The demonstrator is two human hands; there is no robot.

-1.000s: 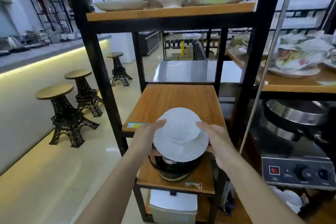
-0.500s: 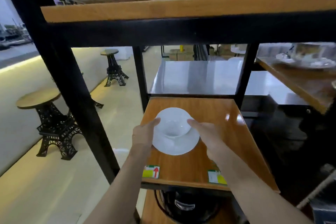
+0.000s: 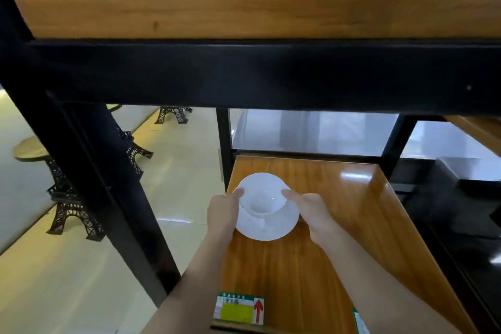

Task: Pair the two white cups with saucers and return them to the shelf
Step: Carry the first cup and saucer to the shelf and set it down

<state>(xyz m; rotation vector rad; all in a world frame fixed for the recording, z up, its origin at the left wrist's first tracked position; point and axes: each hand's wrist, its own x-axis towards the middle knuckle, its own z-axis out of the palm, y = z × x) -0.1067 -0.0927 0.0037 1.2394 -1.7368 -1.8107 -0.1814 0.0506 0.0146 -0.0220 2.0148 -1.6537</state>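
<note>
A white cup point(image 3: 262, 199) stands upright on a white saucer point(image 3: 267, 228), over the left half of the middle wooden shelf point(image 3: 339, 225). My left hand point(image 3: 222, 213) grips the saucer's left edge, thumb against the cup's rim. My right hand point(image 3: 311, 210) holds the right edge, fingers touching the cup's rim. Whether the saucer rests on the board or hovers just above it I cannot tell. A second cup is not in view.
The upper wooden shelf board point(image 3: 244, 13) and its black crossbar point(image 3: 257, 73) hang close overhead. Black frame posts point(image 3: 89, 171) stand at left and at the back point(image 3: 225, 144). Eiffel-tower stools point(image 3: 67, 198) sit on the floor left. A price label point(image 3: 240, 308) marks the shelf's front edge.
Both hands have carried the cup and saucer from in front of the rack onto the middle shelf and further inward. My view has dropped and moved closer under the upper shelf.
</note>
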